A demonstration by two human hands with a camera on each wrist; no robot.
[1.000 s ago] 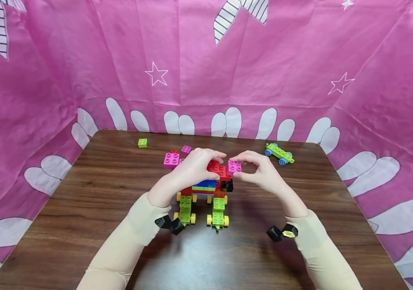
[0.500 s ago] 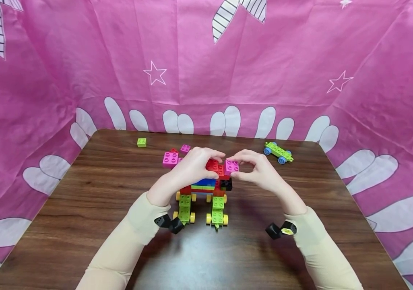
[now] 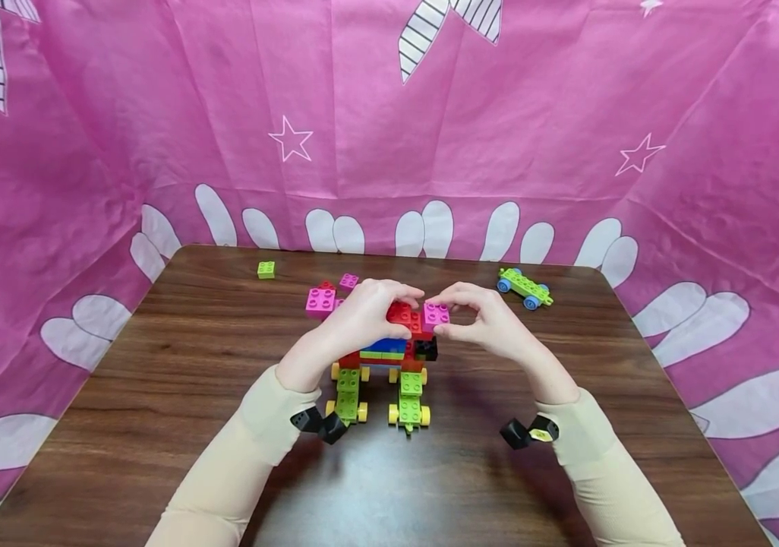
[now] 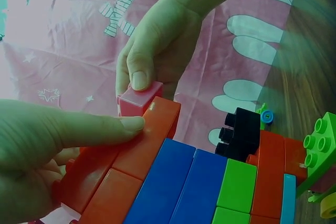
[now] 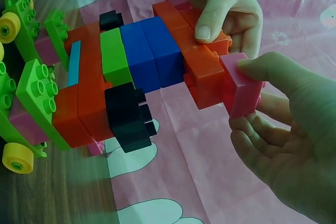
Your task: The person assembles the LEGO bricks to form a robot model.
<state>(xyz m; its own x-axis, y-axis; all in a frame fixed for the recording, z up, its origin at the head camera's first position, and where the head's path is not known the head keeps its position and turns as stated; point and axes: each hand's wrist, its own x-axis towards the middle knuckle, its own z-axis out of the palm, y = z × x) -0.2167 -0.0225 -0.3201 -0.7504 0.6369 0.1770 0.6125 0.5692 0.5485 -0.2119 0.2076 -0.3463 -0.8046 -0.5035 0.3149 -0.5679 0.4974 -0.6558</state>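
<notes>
A many-coloured toy brick build stands on wheeled lime legs (image 3: pixel 410 395). Near its top are red bricks (image 4: pixel 139 150), with blue bricks (image 5: pixel 152 51) and lime bricks (image 5: pixel 116 56) beneath them. My left hand (image 3: pixel 365 310) grips the red bricks, its thumb flat against their near side. At their right end, my right hand (image 3: pixel 485 317) pinches a pink brick (image 3: pixel 436 314) between thumb and fingers. In the right wrist view that pink brick meets the end of the red bricks; whether it is fully seated I cannot tell. Black bricks (image 5: pixel 128 116) stick out lower down.
A larger pink brick (image 3: pixel 320 301) shows at the build's left end. Behind it lies a small pink brick (image 3: pixel 348 282). A lime brick (image 3: pixel 266 270) sits at the back left of the wooden table (image 3: pixel 157 365), and a blue-wheeled lime base (image 3: pixel 525 288) at the back right.
My right hand and the pink brick have shifted slightly left, closer against the red bricks. The left hand keeps its hold, and the view has moved a little.
</notes>
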